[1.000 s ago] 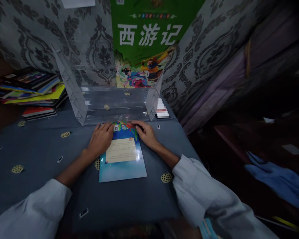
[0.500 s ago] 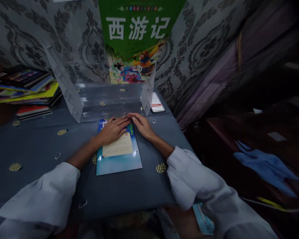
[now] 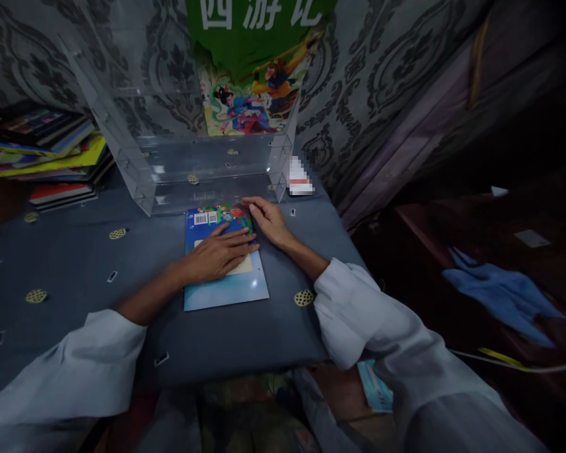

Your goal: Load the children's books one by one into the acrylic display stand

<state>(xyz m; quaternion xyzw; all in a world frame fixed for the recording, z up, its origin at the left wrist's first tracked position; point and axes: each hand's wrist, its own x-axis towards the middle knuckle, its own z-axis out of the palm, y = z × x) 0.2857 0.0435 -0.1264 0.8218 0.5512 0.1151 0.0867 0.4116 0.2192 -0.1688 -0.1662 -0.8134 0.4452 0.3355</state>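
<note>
Note the position of your left hand (image 3: pixel 217 255): it lies palm down across the thin glossy booklet (image 3: pixel 224 297) with the blue cover and cream text panel, fingers fanned apart, forearm entering from the near left. Your right hand (image 3: pixel 270 220) is at the booklet's far right corner, loosely curved, with the fingers together and extended along the far edge; the contact under its palm cannot be told. Both white sleeves (image 3: pixel 370 321) sit back from the wrists.

The booklet lies flat on the grey-blue patterned tablecloth (image 3: pixel 89 261), directly in front of the clear acrylic tiered rack (image 3: pixel 127 157), its barcode end nearest the rack. The rack carries one large green illustrated book (image 3: pixel 245 82), standing upright toward the right side of its rear tier (its white title characters are cut by the top border). The tablecloth pattern shows through the lower tiers.

Left of the rack, locate the uneven stack of black, yellow and red books (image 3: pixel 51 151). Just right of the rack is a small white item (image 3: pixel 300 178), its details obscured by pixelation.
</note>
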